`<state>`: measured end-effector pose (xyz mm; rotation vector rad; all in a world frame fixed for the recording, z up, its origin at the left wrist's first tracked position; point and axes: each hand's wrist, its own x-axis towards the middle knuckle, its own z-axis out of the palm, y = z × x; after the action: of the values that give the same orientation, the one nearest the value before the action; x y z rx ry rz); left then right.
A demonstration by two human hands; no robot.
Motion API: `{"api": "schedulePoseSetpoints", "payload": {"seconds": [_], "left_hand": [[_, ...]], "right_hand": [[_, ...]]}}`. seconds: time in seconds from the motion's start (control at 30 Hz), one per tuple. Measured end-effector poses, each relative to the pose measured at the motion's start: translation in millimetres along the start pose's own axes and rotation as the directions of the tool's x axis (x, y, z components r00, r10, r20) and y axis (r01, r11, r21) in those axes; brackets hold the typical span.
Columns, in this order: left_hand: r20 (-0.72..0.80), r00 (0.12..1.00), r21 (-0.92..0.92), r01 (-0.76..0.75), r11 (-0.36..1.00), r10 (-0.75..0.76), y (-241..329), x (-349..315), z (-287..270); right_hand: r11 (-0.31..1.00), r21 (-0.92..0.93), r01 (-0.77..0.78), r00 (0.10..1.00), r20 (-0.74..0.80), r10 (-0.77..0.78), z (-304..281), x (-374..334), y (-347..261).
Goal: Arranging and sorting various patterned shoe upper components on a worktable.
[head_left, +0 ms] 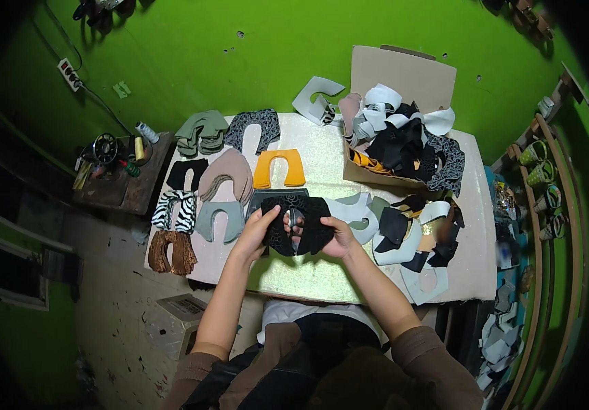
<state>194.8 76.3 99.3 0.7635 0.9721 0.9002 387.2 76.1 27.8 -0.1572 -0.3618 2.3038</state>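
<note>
Between my two hands, above the near part of the table, is a black U-shaped shoe upper piece (315, 222) with a raised pattern on its left part. My left hand (256, 231) grips its left side, thumb on top. My right hand (339, 239) pinches the right side. Fingertips show through the opening in the middle; whose they are, I cannot tell. Just behind lies a dark grey U-shaped piece (277, 197), partly covered. Left of my hands are a grey-green stack (213, 229), a mauve stack (229, 171) and a mustard-yellow one (277, 176).
Zebra (183, 213), brown spotted (164, 254), black (179, 176), olive (202, 130) and black-and-grey (236, 126) cut pieces line the table's left. A cardboard box (383, 179) heaped with pieces stands back right. Loose pieces (404, 249) lie at the right; a sewing machine (105, 147) is far left.
</note>
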Motion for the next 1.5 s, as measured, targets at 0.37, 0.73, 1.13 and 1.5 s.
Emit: {"api": "schedulePoseSetpoints", "payload": {"seconds": [0.37, 0.73, 1.13, 1.5], "left_hand": [[0.092, 0.988, -0.42, 0.149, 0.895, -0.121, 19, 9, -133], [0.029, 0.996, -0.449, 0.085, 0.89, -0.08, 54, 39, -289], [-0.211, 0.977, -0.01, 0.026, 1.0, -0.027, 107, 106, -380], [-0.282, 0.908, 0.805, 0.047, 0.592, 0.311, 116, 142, -413]], "right_hand": [[0.993, -0.04, 0.108, 0.982, -0.153, -0.113, 14, 113, 41], [0.997, 0.082, 0.015, 0.967, -0.253, 0.006, 31, 254, 115], [0.97, -0.233, -0.072, 0.82, -0.567, -0.076, 34, 360, 110], [0.449, -0.784, -0.428, 0.714, -0.598, -0.365, 10, 413, 104]]}}
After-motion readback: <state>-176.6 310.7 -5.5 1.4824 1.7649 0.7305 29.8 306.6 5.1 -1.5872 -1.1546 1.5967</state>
